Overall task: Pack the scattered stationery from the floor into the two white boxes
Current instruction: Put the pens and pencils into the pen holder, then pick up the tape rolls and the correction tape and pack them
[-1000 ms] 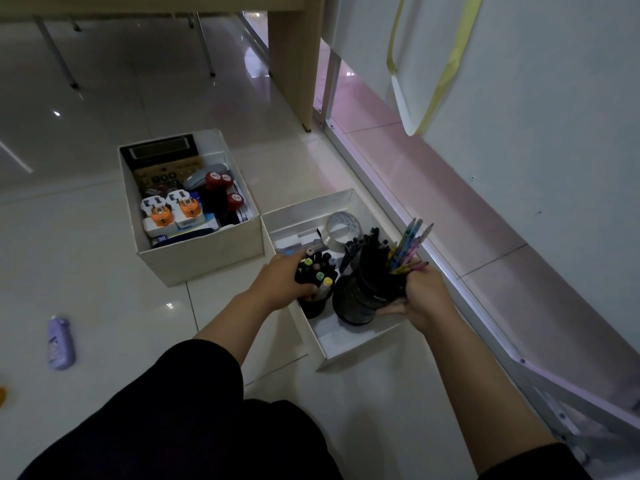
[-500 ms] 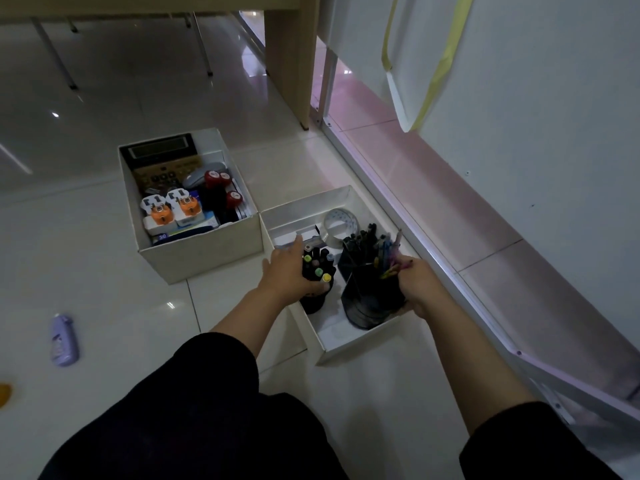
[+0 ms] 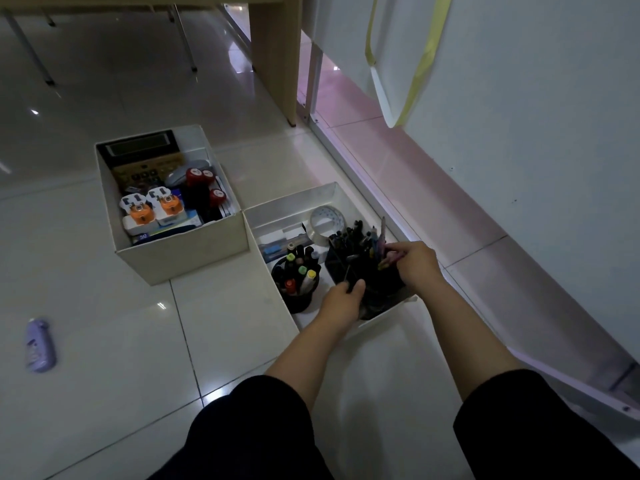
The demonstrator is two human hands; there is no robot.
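We noted both hands over the right white box (image 3: 277, 211), where the black pen holder (image 3: 377, 289) stood beside the marker cup (image 3: 298, 289). The left hand (image 3: 341, 303) pinched a thin dark pen (image 3: 347, 273) at the holder's near side. The right hand (image 3: 417, 263) curled its fingers around the coloured pencils (image 3: 382, 245). A purple bottle (image 3: 40, 344) lay on the floor (image 3: 86, 323), well apart from the left box (image 3: 180, 258).

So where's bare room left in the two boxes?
Right box: a bare strip along its far wall, behind the tape roll; its near half is crowded by two pen holders and both hands. Left box looks packed throughout.
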